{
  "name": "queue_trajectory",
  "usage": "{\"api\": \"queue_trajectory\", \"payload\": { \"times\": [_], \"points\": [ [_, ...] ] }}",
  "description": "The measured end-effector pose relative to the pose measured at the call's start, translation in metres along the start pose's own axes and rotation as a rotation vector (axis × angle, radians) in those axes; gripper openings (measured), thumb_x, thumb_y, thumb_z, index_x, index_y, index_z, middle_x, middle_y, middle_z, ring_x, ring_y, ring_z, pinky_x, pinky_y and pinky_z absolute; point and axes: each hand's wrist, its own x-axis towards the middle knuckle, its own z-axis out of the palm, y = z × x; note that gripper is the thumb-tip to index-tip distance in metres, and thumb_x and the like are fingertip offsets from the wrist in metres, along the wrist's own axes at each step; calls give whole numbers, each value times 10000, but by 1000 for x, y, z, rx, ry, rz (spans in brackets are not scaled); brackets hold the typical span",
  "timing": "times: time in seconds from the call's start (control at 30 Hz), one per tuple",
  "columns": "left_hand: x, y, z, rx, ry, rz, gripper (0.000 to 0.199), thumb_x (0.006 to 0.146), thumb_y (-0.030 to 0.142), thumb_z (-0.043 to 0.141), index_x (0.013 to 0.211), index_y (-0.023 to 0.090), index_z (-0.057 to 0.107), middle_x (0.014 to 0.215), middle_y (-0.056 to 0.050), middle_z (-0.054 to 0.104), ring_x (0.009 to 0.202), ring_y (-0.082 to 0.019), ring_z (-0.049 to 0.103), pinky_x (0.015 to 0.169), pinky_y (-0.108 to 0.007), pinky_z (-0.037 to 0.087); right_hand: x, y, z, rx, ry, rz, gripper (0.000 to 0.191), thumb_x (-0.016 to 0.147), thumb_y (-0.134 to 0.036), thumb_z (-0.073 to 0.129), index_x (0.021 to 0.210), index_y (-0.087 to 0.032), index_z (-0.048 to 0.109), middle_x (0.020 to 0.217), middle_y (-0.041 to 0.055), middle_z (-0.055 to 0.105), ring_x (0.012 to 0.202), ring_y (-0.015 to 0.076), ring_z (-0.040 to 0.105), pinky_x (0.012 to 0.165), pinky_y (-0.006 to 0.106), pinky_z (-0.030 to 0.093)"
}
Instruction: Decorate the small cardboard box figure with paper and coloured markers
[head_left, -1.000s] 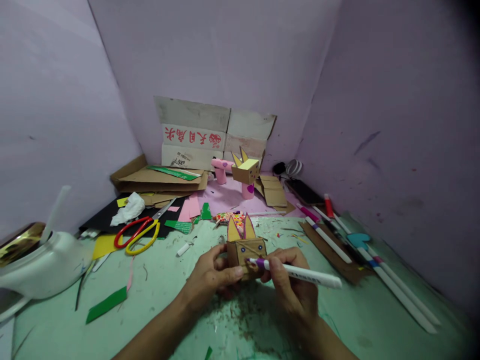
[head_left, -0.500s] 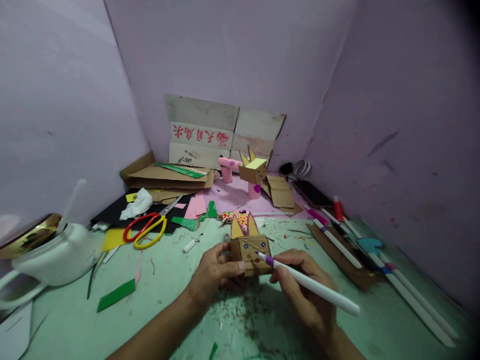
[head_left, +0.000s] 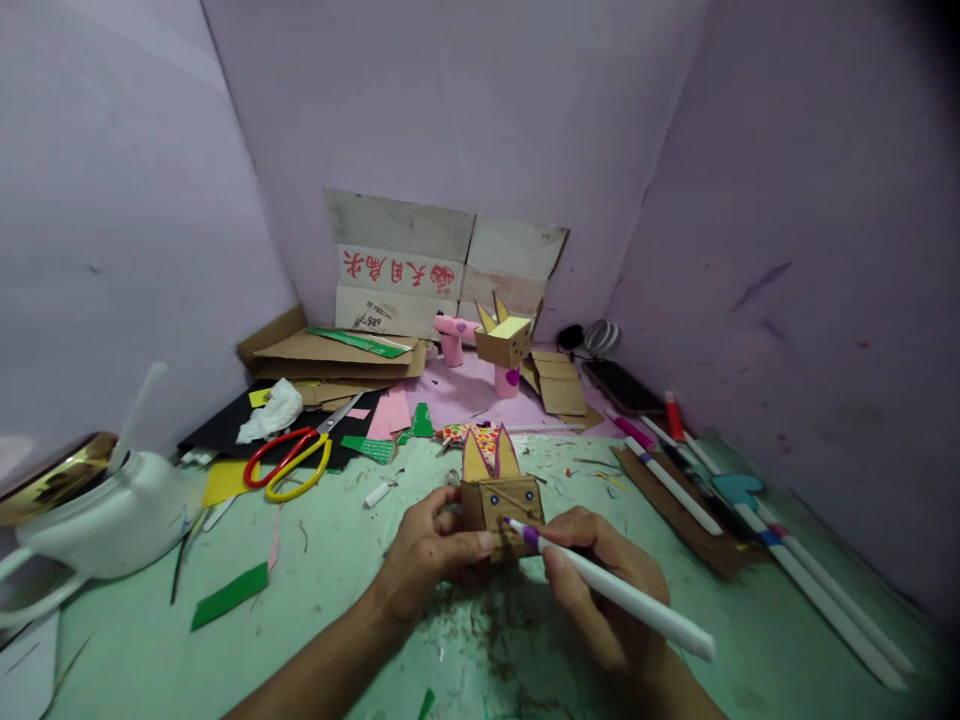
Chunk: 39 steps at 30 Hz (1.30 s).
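Observation:
My left hand (head_left: 431, 550) is closed on the left side of a small cardboard box head (head_left: 491, 508), thumb along its front. The box has two yellow pointed ears outlined in purple, and two dark round eyes drawn on its front face. In my right hand (head_left: 615, 585) is a white felt-tip pen (head_left: 630, 598) with a purple collar, gripped like a writing tool. Its purple tip is at the front face below the eyes; whether it touches I cannot tell. My right fingers and the pen hide the lower right of the face.
Red and yellow-handled scissors (head_left: 298, 462) lie at left near a white teapot-like vessel (head_left: 142, 510). At the back stands a pink-legged figure (head_left: 504, 345) with a similar box head. Several pens (head_left: 682, 490) and a cardboard strip (head_left: 645, 510) lie at right, paper scraps (head_left: 231, 595) at left.
The pen tip has moved slightly left and down across the box face, and my right hand has shifted with it. My left hand keeps its hold on the box.

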Motion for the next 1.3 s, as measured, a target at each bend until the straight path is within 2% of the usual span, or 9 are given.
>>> {"api": "queue_trajectory", "payload": {
  "times": [0.13,0.57,0.83,1.03,1.3],
  "points": [
    [-1,2,1,2,-12,-3,724,510,349,828,1150,122,577,908,-133,740,706,-218,670,528,-259,494,-1,-2,2,-14,-5,-5,90,833,-226,562,780,-223,635,600,-28,616,474,116,539,464,237,383],
    [-1,-1,1,3,-25,10,739,501,359,837,1152,120,580,867,-125,740,685,-219,668,534,-261,477,-1,-3,5,4,32,33,103,835,-246,561,768,-221,635,600,-13,630,489,140,563,476,253,400],
    [0,-2,0,18,-12,1,767,513,375,839,1185,125,568,894,-128,735,724,-246,684,547,-280,499,1,0,1,-35,-17,-40,89,827,-214,562,768,-214,628,583,-21,629,464,129,567,444,233,409],
    [0,-1,0,29,-23,5,765,517,371,831,1191,122,565,960,-152,739,764,-264,693,549,-279,499,2,2,0,-49,-2,-63,94,839,-204,562,771,-210,627,581,-21,636,457,117,570,436,210,422],
    [0,0,0,15,-30,5,751,533,362,833,1192,125,564,944,-147,739,747,-256,692,548,-277,499,1,-1,1,-22,29,2,115,836,-241,572,743,-212,633,552,-25,612,429,118,523,417,225,380]
  ]
}}
